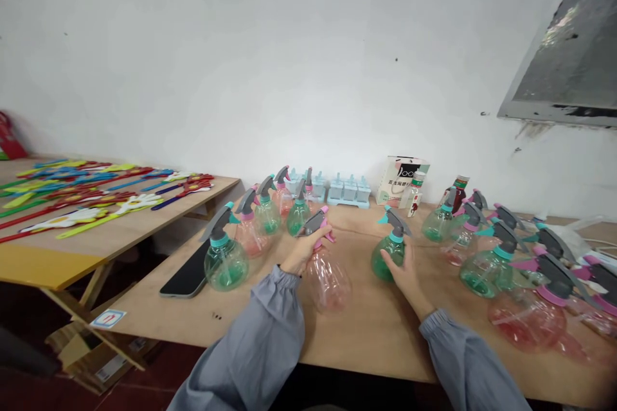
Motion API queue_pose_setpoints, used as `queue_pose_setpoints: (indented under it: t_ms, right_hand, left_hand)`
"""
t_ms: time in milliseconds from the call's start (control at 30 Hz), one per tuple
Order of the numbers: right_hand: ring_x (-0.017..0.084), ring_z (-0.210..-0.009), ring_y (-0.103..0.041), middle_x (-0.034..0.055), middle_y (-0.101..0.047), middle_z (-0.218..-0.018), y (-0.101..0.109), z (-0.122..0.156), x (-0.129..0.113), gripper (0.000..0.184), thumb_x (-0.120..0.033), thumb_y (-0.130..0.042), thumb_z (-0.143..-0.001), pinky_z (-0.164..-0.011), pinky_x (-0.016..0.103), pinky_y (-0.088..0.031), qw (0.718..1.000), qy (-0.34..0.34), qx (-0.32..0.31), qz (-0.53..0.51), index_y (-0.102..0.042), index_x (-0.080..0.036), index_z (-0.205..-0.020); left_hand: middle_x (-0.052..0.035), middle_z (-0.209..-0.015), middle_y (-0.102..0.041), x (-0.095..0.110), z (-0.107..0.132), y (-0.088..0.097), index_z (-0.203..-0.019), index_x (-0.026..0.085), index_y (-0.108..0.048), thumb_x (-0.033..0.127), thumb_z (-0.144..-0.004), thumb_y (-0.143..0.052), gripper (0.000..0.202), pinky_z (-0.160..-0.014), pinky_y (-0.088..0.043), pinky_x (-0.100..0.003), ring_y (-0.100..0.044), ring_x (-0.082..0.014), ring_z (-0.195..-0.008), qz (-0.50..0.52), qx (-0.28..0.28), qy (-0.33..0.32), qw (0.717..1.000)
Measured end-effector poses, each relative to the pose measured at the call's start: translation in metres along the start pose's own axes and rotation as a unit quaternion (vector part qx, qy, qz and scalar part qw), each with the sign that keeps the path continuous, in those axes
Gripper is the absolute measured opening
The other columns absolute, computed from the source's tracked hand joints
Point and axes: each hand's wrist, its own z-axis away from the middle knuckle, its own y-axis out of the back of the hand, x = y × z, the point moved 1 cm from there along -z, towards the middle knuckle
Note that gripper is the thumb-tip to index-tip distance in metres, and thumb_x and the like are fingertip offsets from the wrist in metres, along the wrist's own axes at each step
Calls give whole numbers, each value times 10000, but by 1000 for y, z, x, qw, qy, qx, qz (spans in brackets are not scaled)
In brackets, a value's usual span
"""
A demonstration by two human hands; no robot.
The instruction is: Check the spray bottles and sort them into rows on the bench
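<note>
While the pink spray bottle [330,286] is grasped around its sprayer head by the left hand [310,248], the green spray bottle [378,263] is clasped around its rounded body by the right hand [403,268], with the thumb laid across the front. Both bottles are held at the middle of the wooden desk [357,347], a stretch of bare wood being left between them; whether their bases are fully rested on it cannot be told.

To the left, a cluster of pink and green bottles is stood, the nearest being a green-tinted bottle [226,264] by which a dark phone [186,271] is laid. Along the wall [308,64], light-blue moulds [349,191], a printed box [391,183] and a dark red bottle [457,196] are lined up. At the right, more spray bottles are crowded together, a large pink one [527,321] being placed near the front edge. On a second desk [144,226] at the far left, colourful hand-shaped pieces [91,215] are spread in overlapping rows.
</note>
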Motion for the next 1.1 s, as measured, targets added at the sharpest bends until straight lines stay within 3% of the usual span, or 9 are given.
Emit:
queue_pose_setpoints:
  t_ms: [200,300,467,600,767,900,1033,1100]
  right_hand:
    - [326,-1191,-539,153,-588,-1229,-2,-3,2,713,-701,-623,-768,-1057,557,-409,1000,-11,-10,-6,-504,-200,-1261]
    - [324,-1185,-548,155,-597,-1221,-2,-2,4,728,-707,-631,-756,-1057,556,-412,1000,-13,-9,-4,-512,-191,-1256]
    - [324,-1200,-541,148,-595,-1240,-2,-3,5,720,-707,-628,-763,-1071,563,-400,1000,-11,-8,-3,-511,-205,-1266]
    - [329,-1210,-532,154,-586,-1248,-2,-3,3,711,-693,-629,-768,-1067,564,-403,1000,-9,-11,-11,-506,-204,-1271]
    - [325,-1233,-526,151,-578,-1278,-1,-2,3,717,-684,-632,-773,-1088,561,-388,1000,-17,-19,-14,-490,-214,-1296]
    - [326,-1234,-529,154,-583,-1267,-1,-2,2,741,-709,-625,-765,-1089,558,-389,1000,-19,-21,-11,-491,-204,-1290]
    - [325,-1238,-525,157,-580,-1277,0,-2,1,743,-713,-622,-767,-1088,552,-394,1000,-11,-19,-12,-492,-201,-1289]
    - [323,-1240,-524,152,-581,-1278,0,-3,1,742,-711,-627,-766,-1089,552,-393,1000,-14,-20,-11,-491,-209,-1294]
  left_hand:
    - [-50,-810,-736,2,2,-3,-709,163,-663,513,-549,-855,430,-448,-350,-162,-568,-92,-594,14,-50,13,999]
    - [-47,-737,-711,1,0,-2,-640,152,-627,538,-570,-831,442,-417,-307,-165,-509,-66,-516,25,-19,16,999]
    - [-45,-735,-705,-2,-2,-1,-725,166,-673,507,-593,-815,392,-495,-406,-193,-631,-135,-642,36,-25,10,999]
    - [-50,-735,-714,-1,-1,0,-670,169,-637,550,-615,-783,412,-487,-405,-188,-637,-137,-648,33,19,-3,999]
    - [-65,-810,-734,-3,-2,-1,-767,179,-681,555,-634,-769,408,-488,-416,-204,-689,-192,-766,28,-41,-14,999]
    - [-58,-776,-723,-6,-3,1,-633,179,-627,546,-655,-758,390,-532,-454,-214,-685,-184,-780,13,14,-61,998]
    - [-47,-799,-727,-6,-2,1,-807,196,-714,558,-627,-794,412,-536,-468,-219,-685,-194,-805,13,-28,-64,997]
    - [-44,-736,-705,-6,-2,1,-782,196,-724,574,-654,-778,403,-546,-482,-237,-669,-184,-748,-4,-43,-78,996]
